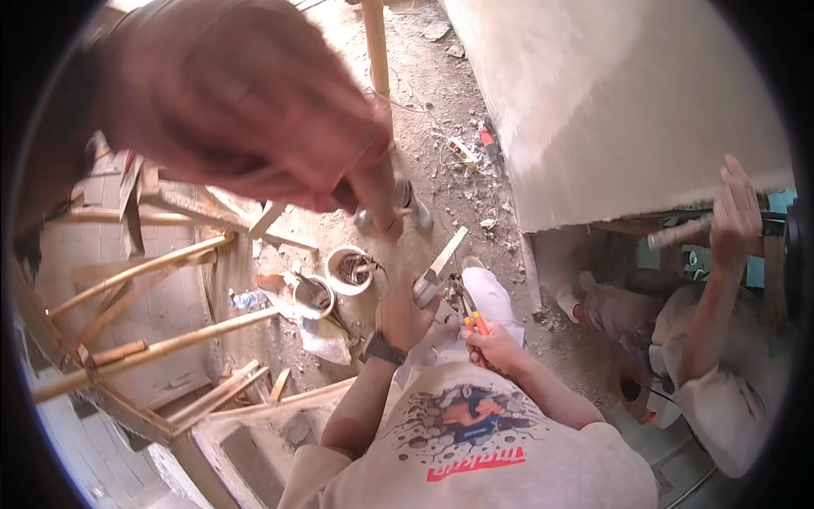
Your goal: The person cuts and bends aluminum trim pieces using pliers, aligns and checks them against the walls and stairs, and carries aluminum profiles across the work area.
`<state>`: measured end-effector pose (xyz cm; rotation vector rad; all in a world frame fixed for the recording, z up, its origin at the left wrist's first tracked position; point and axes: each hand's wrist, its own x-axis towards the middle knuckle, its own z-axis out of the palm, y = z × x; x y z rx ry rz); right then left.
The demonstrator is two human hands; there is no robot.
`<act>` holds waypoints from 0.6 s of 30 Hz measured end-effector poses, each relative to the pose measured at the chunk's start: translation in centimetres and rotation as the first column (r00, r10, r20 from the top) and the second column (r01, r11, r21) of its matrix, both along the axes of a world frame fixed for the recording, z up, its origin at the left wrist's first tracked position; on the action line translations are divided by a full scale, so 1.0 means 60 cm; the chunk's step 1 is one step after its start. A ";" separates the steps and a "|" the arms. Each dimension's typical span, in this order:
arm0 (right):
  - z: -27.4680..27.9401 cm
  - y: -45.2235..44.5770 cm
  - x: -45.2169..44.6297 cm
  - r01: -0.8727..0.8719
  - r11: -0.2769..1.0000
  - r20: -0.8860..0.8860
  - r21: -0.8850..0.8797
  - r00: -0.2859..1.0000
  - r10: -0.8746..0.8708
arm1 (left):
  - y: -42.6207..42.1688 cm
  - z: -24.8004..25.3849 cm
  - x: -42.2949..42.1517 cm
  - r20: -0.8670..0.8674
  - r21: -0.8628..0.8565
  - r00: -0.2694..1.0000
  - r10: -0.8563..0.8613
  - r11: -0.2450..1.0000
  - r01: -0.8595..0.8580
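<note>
My left hand (403, 316), with a dark watch on its wrist, is closed around a pale grey piece (424, 293) whose kind I cannot make out. A flat wooden strip (449, 248) sticks out beyond it, and how the two join is unclear. Orange-and-yellow handled pliers (475, 322) are gripped in my right hand (493, 346). Their metal head points away from me, close beside the grey piece; whether it touches is unclear.
A co-worker in a reddish shirt (246, 102) leans in from the left. Another person (712, 339) sits at right, arm raised by the plastered wall (627, 110). Two buckets (343, 284) stand on the rubble-strewn floor. Wooden poles (153, 352) cross the left; a power strip (462, 151) lies ahead.
</note>
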<state>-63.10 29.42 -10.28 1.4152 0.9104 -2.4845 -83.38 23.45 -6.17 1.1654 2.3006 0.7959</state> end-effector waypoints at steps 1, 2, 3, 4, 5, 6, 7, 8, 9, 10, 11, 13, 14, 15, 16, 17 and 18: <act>-0.001 0.015 -0.028 0.022 0.999 0.005 0.039 1.000 -0.022 | 0.018 -0.006 -0.015 0.045 -0.003 0.999 0.022 1.000 -0.022; -0.003 0.029 -0.055 0.040 0.996 0.011 0.077 0.999 -0.041 | 0.035 -0.009 -0.028 0.090 -0.010 0.995 0.049 0.999 -0.048; -0.011 0.046 -0.079 0.051 0.993 0.018 0.110 0.998 -0.053 | 0.054 -0.011 -0.042 0.136 -0.023 0.987 0.083 0.997 -0.080; -0.032 0.074 -0.105 0.021 0.986 0.003 0.165 1.000 -0.022 | 0.078 -0.017 -0.056 0.112 -0.043 0.990 0.086 0.996 -0.082; -0.045 0.098 -0.130 0.039 0.985 0.000 0.167 0.999 -0.040 | 0.093 -0.020 -0.068 0.114 -0.069 0.988 0.106 0.993 -0.099; -0.050 0.131 -0.164 0.054 0.984 -0.003 0.168 0.999 -0.054 | 0.110 -0.022 -0.080 0.114 -0.096 0.985 0.130 0.988 -0.119; -0.060 0.174 -0.204 0.066 0.982 -0.009 0.177 0.998 -0.066 | 0.137 -0.025 -0.097 0.112 -0.114 0.981 0.156 0.983 -0.143; -0.077 0.212 -0.241 0.080 0.970 -0.033 0.231 0.997 -0.074 | 0.160 -0.027 -0.114 0.107 -0.123 0.978 0.181 0.978 -0.168; -0.107 0.241 -0.272 0.092 0.964 -0.038 0.249 0.996 -0.085 | 0.181 -0.026 -0.128 0.096 -0.145 0.972 0.216 0.969 -0.201; -0.145 0.272 -0.304 0.104 0.956 -0.045 0.275 0.994 -0.095 | 0.207 -0.027 -0.145 0.084 -0.160 0.965 0.249 0.959 -0.234; -0.181 0.298 -0.334 0.117 0.947 -0.055 0.298 0.993 -0.106 | 0.229 -0.030 -0.162 0.069 -0.175 0.957 0.282 0.948 -0.267; -0.213 0.342 -0.381 0.128 0.956 -0.054 0.265 0.992 -0.118 | 0.259 -0.046 -0.195 0.057 -0.183 0.954 0.294 0.943 -0.279; -0.222 0.354 -0.399 0.127 0.957 -0.049 0.262 0.992 -0.118 | 0.269 -0.052 -0.212 0.050 -0.193 0.957 0.287 0.943 -0.273; -0.231 0.365 -0.416 0.125 0.959 -0.045 0.255 0.992 -0.118 | 0.280 -0.055 -0.227 0.044 -0.207 0.959 0.281 0.941 -0.267; -0.239 0.373 -0.426 0.095 0.964 -0.051 0.248 0.995 -0.085 | 0.290 -0.057 -0.238 0.024 -0.217 0.953 0.301 0.932 -0.289; -0.240 0.377 -0.434 0.082 0.975 -0.055 0.205 0.996 -0.072 | 0.297 -0.060 -0.250 0.034 -0.225 0.947 0.319 0.926 -0.304; -0.238 0.381 -0.445 0.072 0.984 -0.058 0.162 0.996 -0.063 | 0.305 -0.063 -0.266 0.044 -0.233 0.942 0.334 0.920 -0.316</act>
